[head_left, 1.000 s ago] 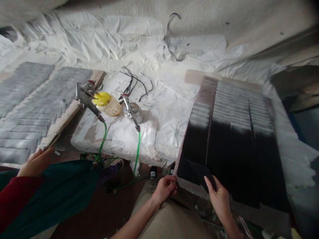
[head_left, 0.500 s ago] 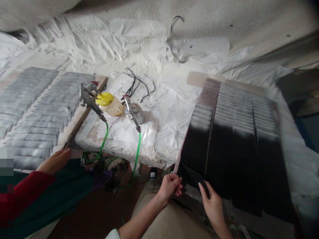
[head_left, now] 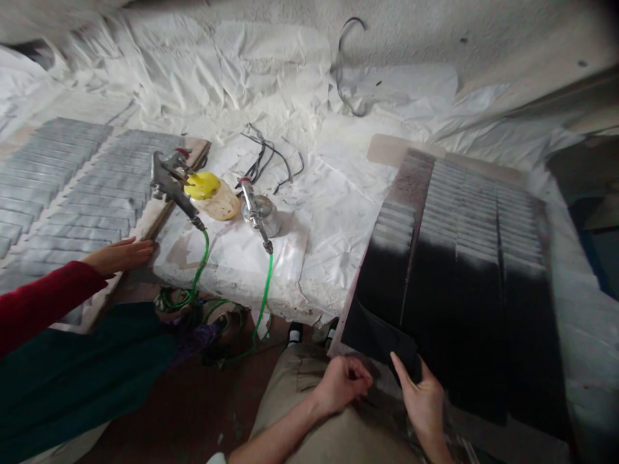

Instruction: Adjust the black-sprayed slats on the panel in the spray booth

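A board [head_left: 464, 270] covered with rows of small strips lies at the right, its near half sprayed black and its far half grey. My right hand [head_left: 422, 401] pinches a loose black strip [head_left: 382, 335] at the board's near left corner, thumb on top. My left hand [head_left: 344, 383] hovers just left of it over my knee, fingers curled in, nothing visible in them.
Another person's hand [head_left: 120, 254] in a red sleeve rests on the edge of a second board of grey strips [head_left: 72, 193] at the left. Two spray guns [head_left: 169, 183] [head_left: 254, 209] with green hoses [head_left: 264, 296] lie on crumpled white sheeting [head_left: 329, 206]. Black wires lie behind them.
My left hand has let go of the board's corner and drawn back toward my knee. My right hand still holds the black strip. The other person's hand has reached forward along the left board.
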`<action>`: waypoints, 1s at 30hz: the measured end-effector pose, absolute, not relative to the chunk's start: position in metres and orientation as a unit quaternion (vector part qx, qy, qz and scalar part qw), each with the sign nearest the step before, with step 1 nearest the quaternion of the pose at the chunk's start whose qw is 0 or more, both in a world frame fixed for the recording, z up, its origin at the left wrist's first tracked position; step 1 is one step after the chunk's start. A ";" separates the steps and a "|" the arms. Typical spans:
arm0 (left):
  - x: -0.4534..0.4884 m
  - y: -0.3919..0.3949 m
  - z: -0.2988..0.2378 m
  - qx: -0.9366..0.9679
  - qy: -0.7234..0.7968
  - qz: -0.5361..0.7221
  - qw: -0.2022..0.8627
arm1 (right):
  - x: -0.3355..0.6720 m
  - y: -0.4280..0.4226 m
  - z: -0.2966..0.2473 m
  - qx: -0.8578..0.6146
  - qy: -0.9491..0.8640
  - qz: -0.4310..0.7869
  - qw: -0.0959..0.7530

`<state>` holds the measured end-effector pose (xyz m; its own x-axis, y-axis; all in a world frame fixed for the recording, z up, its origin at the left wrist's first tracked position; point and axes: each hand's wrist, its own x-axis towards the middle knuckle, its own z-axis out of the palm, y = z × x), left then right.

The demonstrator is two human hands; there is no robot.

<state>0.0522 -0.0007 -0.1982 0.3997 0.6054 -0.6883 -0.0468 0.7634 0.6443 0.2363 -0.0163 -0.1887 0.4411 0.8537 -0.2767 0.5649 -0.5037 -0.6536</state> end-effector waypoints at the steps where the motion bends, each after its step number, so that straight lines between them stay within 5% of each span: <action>1: 0.046 -0.003 -0.205 0.272 0.531 0.213 0.774 | 0.240 -0.014 -0.185 -0.813 -0.437 0.303 0.237; 18: 0.037 0.007 -0.234 0.185 0.607 0.269 0.724 | 0.255 -0.005 -0.161 -0.807 -0.446 0.299 0.247; 30: 0.034 0.026 -0.225 0.316 0.627 0.333 0.629 | 0.259 -0.003 -0.141 -0.765 -0.512 0.248 0.302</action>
<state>0.0343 0.0264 -0.2251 -0.0086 0.8161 -0.5779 -0.0228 0.5776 0.8160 0.2593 -0.0033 -0.1409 0.3534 0.9329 -0.0693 0.6335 -0.2932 -0.7161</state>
